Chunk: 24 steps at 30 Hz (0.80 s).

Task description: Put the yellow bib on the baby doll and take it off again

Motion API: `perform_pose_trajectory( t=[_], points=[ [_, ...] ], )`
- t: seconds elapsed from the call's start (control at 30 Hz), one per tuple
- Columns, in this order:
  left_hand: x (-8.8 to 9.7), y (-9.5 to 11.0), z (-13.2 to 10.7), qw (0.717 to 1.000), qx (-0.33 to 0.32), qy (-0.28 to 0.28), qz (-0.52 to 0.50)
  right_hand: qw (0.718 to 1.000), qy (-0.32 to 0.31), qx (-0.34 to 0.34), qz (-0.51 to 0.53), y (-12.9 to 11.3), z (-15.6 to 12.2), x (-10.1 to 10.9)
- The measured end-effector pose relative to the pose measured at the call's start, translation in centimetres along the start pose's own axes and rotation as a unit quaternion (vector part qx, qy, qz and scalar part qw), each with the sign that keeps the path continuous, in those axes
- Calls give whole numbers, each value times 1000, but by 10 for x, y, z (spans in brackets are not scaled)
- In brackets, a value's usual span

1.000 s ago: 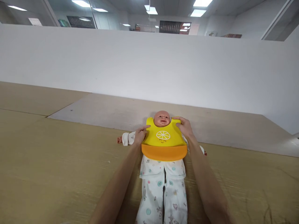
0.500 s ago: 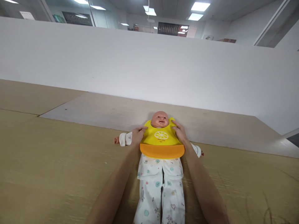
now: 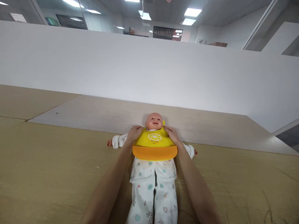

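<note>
A baby doll (image 3: 154,120) lies on its back in white printed clothes (image 3: 151,180), arms spread to the sides. Over its chest is a yellow bib (image 3: 158,141) with a white lemon-slice print and an orange catch pocket (image 3: 155,153) at the bottom. My left hand (image 3: 135,133) has its fingers curled on the bib's upper left edge beside the doll's neck. On the other side, my right hand (image 3: 172,133) grips the upper right edge, and a yellow strap end sticks up past its fingertips. The left strap is hidden by hand and head.
The doll lies on a tan wooden surface (image 3: 70,161) with a paler panel (image 3: 112,112) behind its head. A white wall (image 3: 140,68) rises at the back, with glass panes above it showing a lit room.
My hands have moved in along the bib's upper edges, closer to the doll's neck. The left strap has gone from sight beside the head. The view has shifted slightly.
</note>
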<state>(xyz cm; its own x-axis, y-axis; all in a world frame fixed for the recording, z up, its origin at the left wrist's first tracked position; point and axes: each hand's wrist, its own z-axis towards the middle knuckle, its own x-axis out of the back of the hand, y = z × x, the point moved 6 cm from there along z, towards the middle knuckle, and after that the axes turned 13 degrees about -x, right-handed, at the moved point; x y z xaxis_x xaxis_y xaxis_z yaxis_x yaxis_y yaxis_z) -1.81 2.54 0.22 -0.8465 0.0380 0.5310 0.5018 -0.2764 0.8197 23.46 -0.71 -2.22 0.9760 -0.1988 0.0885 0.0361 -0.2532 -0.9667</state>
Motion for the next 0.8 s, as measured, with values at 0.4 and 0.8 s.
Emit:
perform_pose_trajectory(
  t=[0.4,0.8],
  points=[
    [-16,-6,12,992,13,-3,-129,997,44,-39,-54,-6,-9,1],
    [-22,16,-1,931,83,-59,-350,997,46,-44,-51,-11,-7,12]
  ],
)
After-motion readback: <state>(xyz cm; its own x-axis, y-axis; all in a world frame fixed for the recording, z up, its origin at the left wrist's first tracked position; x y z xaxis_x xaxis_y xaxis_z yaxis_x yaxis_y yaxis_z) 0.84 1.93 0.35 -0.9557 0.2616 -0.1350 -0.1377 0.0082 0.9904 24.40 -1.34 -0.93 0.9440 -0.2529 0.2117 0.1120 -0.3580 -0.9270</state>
